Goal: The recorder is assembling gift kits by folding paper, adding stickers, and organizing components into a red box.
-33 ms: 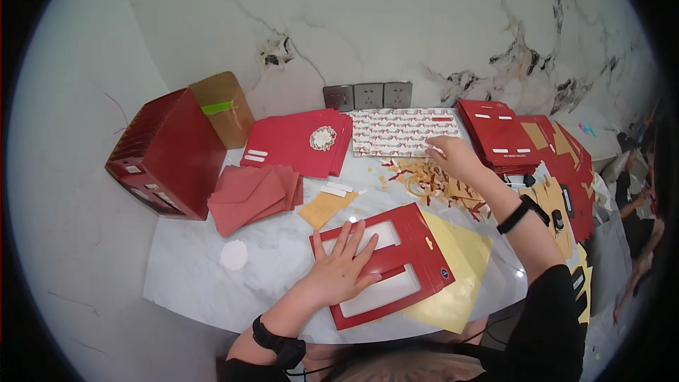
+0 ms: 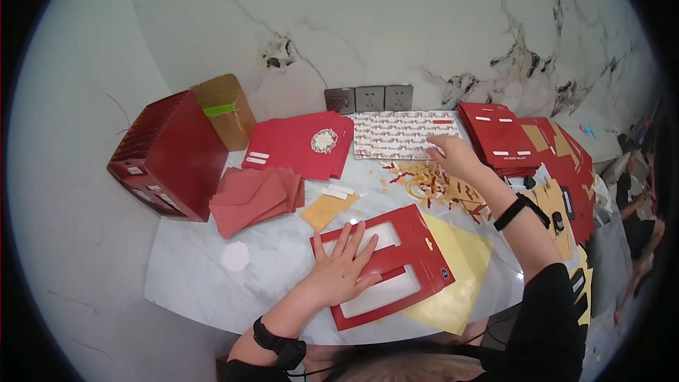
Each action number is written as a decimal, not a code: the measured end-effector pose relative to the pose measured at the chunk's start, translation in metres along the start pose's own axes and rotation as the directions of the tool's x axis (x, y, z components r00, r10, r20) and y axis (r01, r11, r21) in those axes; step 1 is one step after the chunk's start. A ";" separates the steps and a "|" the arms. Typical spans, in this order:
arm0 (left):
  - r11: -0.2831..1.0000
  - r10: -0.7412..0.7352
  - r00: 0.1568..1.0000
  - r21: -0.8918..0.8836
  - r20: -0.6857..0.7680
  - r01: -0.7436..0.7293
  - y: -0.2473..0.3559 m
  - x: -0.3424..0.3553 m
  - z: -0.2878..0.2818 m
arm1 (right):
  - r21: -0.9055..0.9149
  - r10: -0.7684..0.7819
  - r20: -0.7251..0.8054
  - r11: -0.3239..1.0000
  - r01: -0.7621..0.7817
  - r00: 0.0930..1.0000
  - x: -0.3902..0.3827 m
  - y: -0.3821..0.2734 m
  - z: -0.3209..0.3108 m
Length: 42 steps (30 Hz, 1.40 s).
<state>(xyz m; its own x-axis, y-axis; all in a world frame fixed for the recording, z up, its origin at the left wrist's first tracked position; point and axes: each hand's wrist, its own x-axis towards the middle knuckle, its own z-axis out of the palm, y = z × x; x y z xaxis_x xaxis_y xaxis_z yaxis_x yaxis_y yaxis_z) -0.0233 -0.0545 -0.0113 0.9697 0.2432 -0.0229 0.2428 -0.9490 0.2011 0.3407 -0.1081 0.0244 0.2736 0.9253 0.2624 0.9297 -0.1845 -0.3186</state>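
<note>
My left hand (image 2: 344, 264) lies with fingers spread on a red card sleeve (image 2: 435, 255) that has two white windows and a small hang slot. The sleeve partly covers a pale yellow sheet (image 2: 467, 283). My right hand (image 2: 445, 152) reaches to the lower right of a stack of white sheets with a repeated red and grey pattern (image 2: 389, 134). Its fingertips are bent together at the stack; what is between them is too small to make out. Just below it lies a pile of tan and red paper scraps (image 2: 417, 184).
Red upright organiser (image 2: 177, 163), cardboard box (image 2: 237, 117), red folders (image 2: 283, 145), pink envelopes (image 2: 251, 201), yellow envelope (image 2: 318, 212) and round white cutout (image 2: 235, 256) lie left. More red stacks (image 2: 488, 134) and tan pieces (image 2: 548, 198) stand right. Another person (image 2: 633, 219) is at far right.
</note>
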 end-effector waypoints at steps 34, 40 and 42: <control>-0.125 -0.450 0.819 -0.883 -0.357 -0.453 -0.049 0.013 -0.029 | 0.971 0.254 -0.046 0.238 -0.017 0.966 -0.041 -0.147 -0.018; -0.190 -0.536 0.821 -0.921 -0.194 -0.341 -0.049 0.011 -0.036 | 0.929 0.117 0.189 0.300 -0.216 0.975 -0.040 -0.141 -0.016; -0.191 -0.433 0.894 -0.958 -0.112 -0.212 -0.050 0.011 -0.034 | 0.938 0.080 0.255 0.221 -0.266 0.964 -0.040 -0.136 -0.015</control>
<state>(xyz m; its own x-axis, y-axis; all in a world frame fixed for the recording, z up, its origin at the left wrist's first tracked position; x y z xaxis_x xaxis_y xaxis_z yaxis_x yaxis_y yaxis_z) -0.0259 0.0024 0.0114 0.7592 0.6508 0.0022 -0.2783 0.3216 0.9050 0.2065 -0.1250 0.0710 0.2752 0.9614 -0.0044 -0.0985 0.0236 -0.9949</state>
